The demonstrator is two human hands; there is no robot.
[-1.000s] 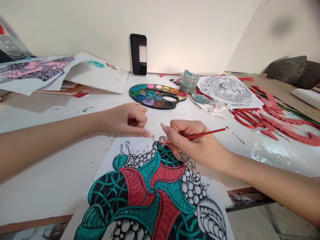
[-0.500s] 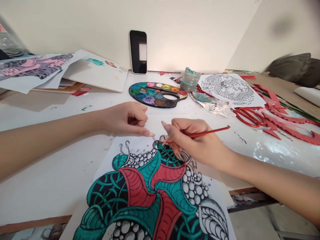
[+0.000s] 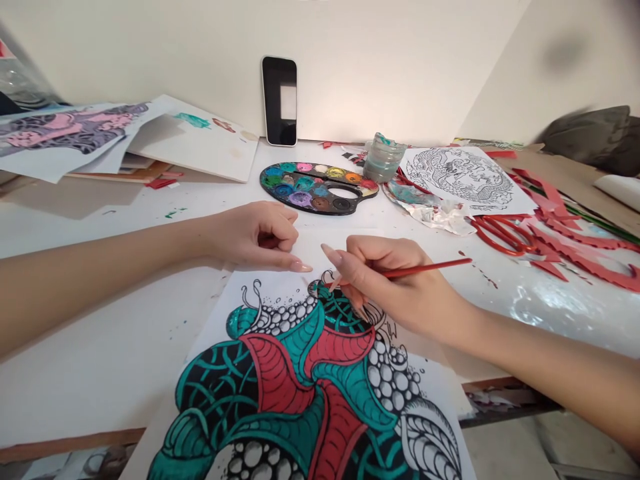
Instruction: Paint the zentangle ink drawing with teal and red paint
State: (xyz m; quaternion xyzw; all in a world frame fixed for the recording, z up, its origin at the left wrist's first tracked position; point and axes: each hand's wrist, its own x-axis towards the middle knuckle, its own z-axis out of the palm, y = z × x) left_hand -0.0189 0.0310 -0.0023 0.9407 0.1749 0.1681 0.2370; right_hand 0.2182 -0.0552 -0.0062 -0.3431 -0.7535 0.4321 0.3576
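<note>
A sheet with a swirling patterned drawing [image 3: 340, 393] lies in front of me, its shapes painted teal, red and black beside uncoloured bubbles and leaves. My right hand [image 3: 395, 280] grips a thin red paintbrush [image 3: 430, 268] at the top of the drawing. The brush tip meets or hovers just over a teal-and-black section; contact is hard to judge. My left hand [image 3: 260, 237] rests at the sheet's upper edge, fingers curled in and thumb stretched toward the drawing. Nothing shows in it. Beyond the hands sits a black paint palette [image 3: 369, 192] with several colours.
A jar of cloudy water [image 3: 384, 160] stands behind a paint-smeared crumpled wrapper [image 3: 435, 210]. To the right are a dragon line drawing [image 3: 463, 177], red-handled scissors [image 3: 505, 237] and red paper scraps [image 3: 585, 257]. A phone [image 3: 280, 100] leans on the wall; boards [image 3: 200, 143] lie left.
The brush handle's end has swung slightly right and down in my right hand. My left hand stays on the sheet's edge. The whole view has shifted a little.
</note>
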